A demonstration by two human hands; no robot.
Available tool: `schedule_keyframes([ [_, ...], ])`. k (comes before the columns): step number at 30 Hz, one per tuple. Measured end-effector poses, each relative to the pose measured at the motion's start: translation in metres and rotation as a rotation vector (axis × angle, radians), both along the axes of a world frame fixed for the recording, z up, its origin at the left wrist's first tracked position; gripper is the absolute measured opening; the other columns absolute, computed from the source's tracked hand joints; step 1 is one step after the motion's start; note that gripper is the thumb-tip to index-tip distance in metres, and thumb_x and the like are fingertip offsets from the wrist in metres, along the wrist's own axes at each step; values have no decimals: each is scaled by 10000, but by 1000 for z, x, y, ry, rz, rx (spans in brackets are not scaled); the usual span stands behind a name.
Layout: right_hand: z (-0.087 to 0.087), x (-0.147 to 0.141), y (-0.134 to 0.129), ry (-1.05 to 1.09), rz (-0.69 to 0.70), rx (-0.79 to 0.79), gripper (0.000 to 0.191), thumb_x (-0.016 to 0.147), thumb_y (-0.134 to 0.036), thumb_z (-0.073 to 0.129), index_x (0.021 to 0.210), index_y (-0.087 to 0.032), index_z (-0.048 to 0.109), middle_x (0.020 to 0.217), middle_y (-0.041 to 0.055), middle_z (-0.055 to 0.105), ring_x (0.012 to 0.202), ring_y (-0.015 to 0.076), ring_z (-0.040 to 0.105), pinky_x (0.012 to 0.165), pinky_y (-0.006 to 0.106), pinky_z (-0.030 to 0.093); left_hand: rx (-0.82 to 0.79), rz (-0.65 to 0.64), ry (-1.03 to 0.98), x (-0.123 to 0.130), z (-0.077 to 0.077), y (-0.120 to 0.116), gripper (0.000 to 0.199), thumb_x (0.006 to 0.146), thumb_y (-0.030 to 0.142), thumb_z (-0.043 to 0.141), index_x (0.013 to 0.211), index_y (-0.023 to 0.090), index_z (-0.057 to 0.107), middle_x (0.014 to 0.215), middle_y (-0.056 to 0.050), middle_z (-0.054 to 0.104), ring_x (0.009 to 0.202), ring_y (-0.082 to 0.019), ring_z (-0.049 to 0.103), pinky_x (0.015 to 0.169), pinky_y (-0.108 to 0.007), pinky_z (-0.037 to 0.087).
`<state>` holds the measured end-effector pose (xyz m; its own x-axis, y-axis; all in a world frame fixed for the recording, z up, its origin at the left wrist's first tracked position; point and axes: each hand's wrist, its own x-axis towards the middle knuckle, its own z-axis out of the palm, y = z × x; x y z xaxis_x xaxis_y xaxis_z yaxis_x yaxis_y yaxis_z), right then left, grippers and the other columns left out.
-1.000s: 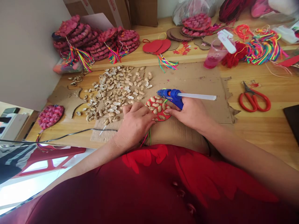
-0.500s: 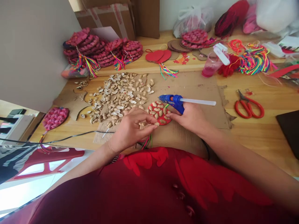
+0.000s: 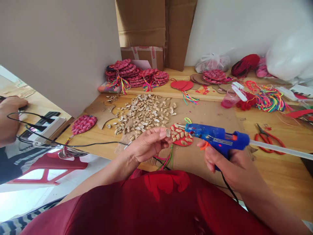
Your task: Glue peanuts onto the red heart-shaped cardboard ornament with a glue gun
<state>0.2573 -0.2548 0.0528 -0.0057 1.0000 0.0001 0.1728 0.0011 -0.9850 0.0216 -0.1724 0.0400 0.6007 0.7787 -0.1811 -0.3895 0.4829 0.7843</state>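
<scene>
Between thumb and fingers, my left hand (image 3: 151,143) pinches a peanut shell (image 3: 168,133), its pale hollow side facing the glue gun. My right hand (image 3: 227,166) grips the blue glue gun (image 3: 207,131) by its handle, fingers at the orange trigger. The nozzle points left, close to the shell; I cannot tell whether they touch. A long clear glue stick (image 3: 281,148) juts from the gun's rear. Below and behind the nozzle lies a red disc (image 3: 182,143) with several peanut shells on it, and green and pink cords trail from its near edge. Loose peanut shells (image 3: 146,112) are heaped beyond my left hand.
Red-handled scissors (image 3: 269,140) lie at right on the wooden table. Pink shell-covered pieces (image 3: 132,73) are stacked at the back, with a cup (image 3: 228,99) further right. A black cable runs to a power strip (image 3: 49,129). Another person's hand (image 3: 11,107) shows at far left.
My right hand has lifted the glue gun up and off the red disc, turning it toward my left hand. My left hand has raised the peanut shell to the nozzle. The view has tilted up.
</scene>
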Motion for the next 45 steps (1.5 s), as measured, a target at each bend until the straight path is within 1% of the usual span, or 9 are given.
schedule_keyframes([
  [3, 15, -6, -18, -5, 2, -19, 279, 932, -493, 597, 999, -238, 687, 566, -28, 557, 475, 127, 535, 444, 249, 448, 0, 2, -10, -2, -2, -1, 291, 701, 395, 884, 735, 174, 697, 741, -1, 584, 762, -122, 553, 680, -238, 403],
  [8, 28, -14, -27, -207, 17, 128, 247, 936, -456, 591, 818, -250, 661, 569, -19, 580, 484, 130, 563, 464, 248, 488, -25, -20, -46, -4, -3, -4, 288, 684, 376, 905, 791, 180, 722, 722, 11, 582, 735, -111, 550, 677, -235, 406],
  [10, 28, -16, -27, -241, 22, 142, 278, 949, -449, 570, 762, -248, 616, 554, -25, 557, 474, 124, 542, 456, 246, 469, -32, -35, -67, -7, -2, -5, 278, 687, 364, 906, 765, 176, 717, 715, 11, 581, 729, -107, 549, 670, -230, 407],
  [14, 23, -18, -29, -270, 33, 131, 254, 964, -435, 552, 795, -252, 600, 549, -42, 525, 469, 115, 518, 455, 237, 451, -40, -57, -91, -11, -2, -6, 267, 695, 353, 906, 744, 170, 719, 710, 10, 586, 720, -97, 558, 668, -218, 416],
  [21, 26, -23, -32, -340, 64, 201, 176, 964, -401, 563, 916, -277, 678, 659, -21, 651, 525, 124, 591, 516, 245, 517, -33, -30, -59, -15, -2, -6, 296, 672, 373, 919, 776, 158, 744, 725, -4, 637, 702, -99, 591, 671, -219, 446],
  [27, 29, -25, -31, -410, 70, 229, 185, 964, -382, 559, 874, -277, 682, 710, -19, 695, 605, 141, 659, 584, 263, 547, -43, -37, -27, -15, -2, -5, 312, 650, 369, 931, 798, 156, 755, 737, -12, 668, 677, -99, 604, 666, -222, 463],
  [33, 27, -23, -32, -413, 82, 213, 210, 973, -371, 547, 840, -255, 661, 685, -23, 662, 594, 133, 637, 584, 267, 532, -27, -40, -31, -15, -2, -6, 310, 646, 379, 931, 780, 164, 753, 715, -6, 659, 671, -99, 599, 657, -217, 466],
  [39, 26, -23, -32, -385, 82, 225, 181, 968, -369, 563, 879, -258, 674, 690, -25, 673, 613, 130, 652, 576, 250, 530, -39, -41, -39, -14, -3, -5, 306, 644, 372, 934, 789, 163, 764, 716, -7, 665, 667, -98, 608, 655, -211, 469],
  [45, 22, -20, -32, -360, 86, 166, 173, 963, -383, 573, 922, -252, 679, 691, -10, 657, 611, 146, 639, 545, 261, 518, -44, -50, -38, -13, -3, -4, 321, 638, 375, 938, 800, 157, 767, 712, -6, 665, 665, -95, 605, 653, -216, 461],
])
